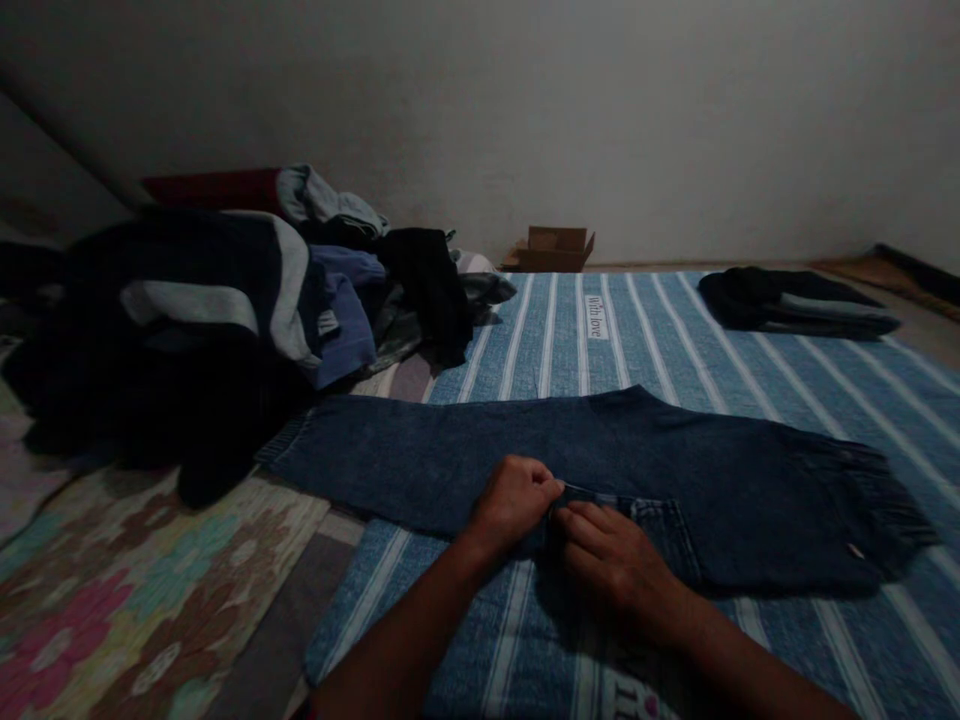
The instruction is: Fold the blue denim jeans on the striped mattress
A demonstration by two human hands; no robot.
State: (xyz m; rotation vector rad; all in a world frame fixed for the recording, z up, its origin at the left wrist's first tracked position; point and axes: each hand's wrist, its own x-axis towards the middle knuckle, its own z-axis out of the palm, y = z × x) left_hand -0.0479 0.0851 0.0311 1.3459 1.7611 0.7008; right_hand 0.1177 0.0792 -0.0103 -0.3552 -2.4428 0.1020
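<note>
A pair of dark blue jeans [675, 470] lies flat across a blue-and-white striped mat [862, 400], legs to the left, waist to the right. My left hand [516, 500] pinches the near edge of the jeans by a back pocket. My right hand [611, 555] rests beside it, fingertips gripping the same denim edge. The two hands nearly touch.
A heap of dark and grey unfolded clothes [202, 310] sits at the left. A folded dark stack [795, 300] lies at the mat's far right. A small cardboard box [553, 248] stands by the wall. A floral cover [127, 590] lies at the near left.
</note>
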